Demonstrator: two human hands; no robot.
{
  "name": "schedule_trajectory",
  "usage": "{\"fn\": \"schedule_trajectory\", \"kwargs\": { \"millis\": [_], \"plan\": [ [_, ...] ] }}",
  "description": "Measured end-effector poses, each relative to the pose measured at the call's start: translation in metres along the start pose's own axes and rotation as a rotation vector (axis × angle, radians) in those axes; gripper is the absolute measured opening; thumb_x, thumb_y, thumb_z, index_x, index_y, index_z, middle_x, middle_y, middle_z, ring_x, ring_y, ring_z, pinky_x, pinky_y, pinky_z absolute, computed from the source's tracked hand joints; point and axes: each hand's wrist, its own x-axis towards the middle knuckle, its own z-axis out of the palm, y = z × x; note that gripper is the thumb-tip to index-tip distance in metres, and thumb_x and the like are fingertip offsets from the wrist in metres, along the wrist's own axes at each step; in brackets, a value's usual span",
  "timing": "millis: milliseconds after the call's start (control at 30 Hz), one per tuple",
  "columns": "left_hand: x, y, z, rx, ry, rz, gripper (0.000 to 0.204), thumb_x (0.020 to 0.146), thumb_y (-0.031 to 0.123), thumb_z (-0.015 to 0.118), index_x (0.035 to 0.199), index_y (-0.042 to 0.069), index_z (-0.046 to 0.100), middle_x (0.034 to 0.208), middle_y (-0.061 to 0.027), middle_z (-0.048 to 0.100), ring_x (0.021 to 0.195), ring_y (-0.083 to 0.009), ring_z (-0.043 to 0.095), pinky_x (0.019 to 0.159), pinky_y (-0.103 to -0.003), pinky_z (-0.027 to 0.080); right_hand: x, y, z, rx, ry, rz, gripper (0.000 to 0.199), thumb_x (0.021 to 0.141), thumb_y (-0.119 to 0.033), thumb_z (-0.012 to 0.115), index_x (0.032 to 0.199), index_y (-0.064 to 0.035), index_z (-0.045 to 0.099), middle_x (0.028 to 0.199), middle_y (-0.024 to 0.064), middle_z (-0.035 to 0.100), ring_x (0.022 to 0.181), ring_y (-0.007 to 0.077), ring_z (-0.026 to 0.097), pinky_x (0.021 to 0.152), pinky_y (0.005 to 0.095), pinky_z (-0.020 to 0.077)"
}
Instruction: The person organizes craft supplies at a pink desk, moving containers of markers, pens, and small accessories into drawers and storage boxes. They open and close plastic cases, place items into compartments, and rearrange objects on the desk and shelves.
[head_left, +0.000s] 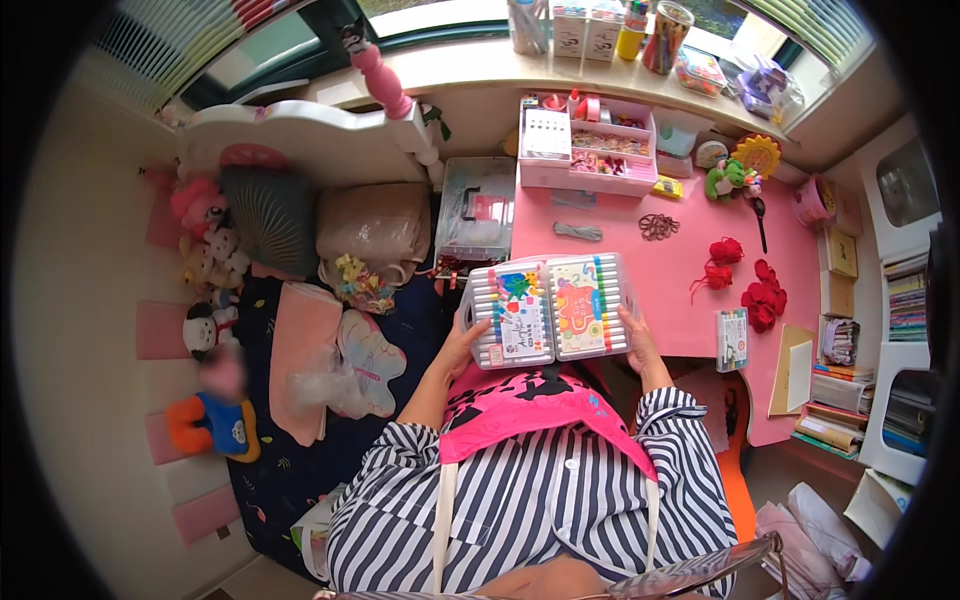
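Note:
Between my two hands is a clear plastic case of markers (552, 330), with rows of white-barrelled pens and printed cards showing through. My left hand (462, 340) grips its left edge, and my right hand (636, 338) grips its right edge. The case is held over a pink bag or cloth (530, 410) at my lap, near the front edge of the pink desk (640, 285). To the right of the case, a smaller pack of markers (732, 340) lies on the desk. My fingers under the case are hidden.
A white divided organizer (588, 180) stands at the desk's back, with a brown cord coil (658, 227) before it. Red yarn (720, 262) and red crochet pieces (764, 298) lie at right. Books (840, 400) fill the right side; a bed (275, 470) with plush toys is at left.

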Motion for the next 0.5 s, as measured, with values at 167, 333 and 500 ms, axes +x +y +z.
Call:
{"fn": "schedule_trajectory", "kwargs": {
  "millis": [167,333,500],
  "plan": [
    [0.001,0.008,-0.006,0.063,-0.027,-0.057,0.087,0.079,0.024,0.074,0.144,0.013,0.018,0.129,-0.0159,0.046,0.118,-0.0256,0.049,0.096,-0.040,0.043,-0.007,0.015,-0.004,0.025,0.003,-0.034,0.062,0.088,-0.024,0.063,0.140,-0.0081,0.033,0.128,0.0092,0.050,0.118,0.0210,0.049,0.097,0.0376,0.0425],
    [0.010,0.024,-0.023,0.124,-0.084,-0.138,0.094,0.076,0.026,0.077,0.146,0.012,0.016,0.134,-0.0176,0.042,0.124,-0.0263,0.044,0.102,-0.041,0.037,-0.038,0.043,0.014,0.118,0.129,-0.016,0.059,0.089,-0.024,0.062,0.138,-0.0059,0.036,0.128,0.0075,0.051,0.116,0.0193,0.051,0.097,0.0352,0.0421],
    [0.011,0.024,-0.023,0.139,-0.066,-0.145,0.086,0.079,0.024,0.074,0.143,0.010,0.019,0.128,-0.0152,0.047,0.118,-0.0246,0.049,0.097,-0.039,0.043,-0.034,0.048,0.010,0.047,0.189,0.028,0.067,0.088,-0.030,0.064,0.141,-0.0044,0.033,0.133,0.0079,0.048,0.121,0.0189,0.046,0.102,0.0331,0.0365]
  ]
}}
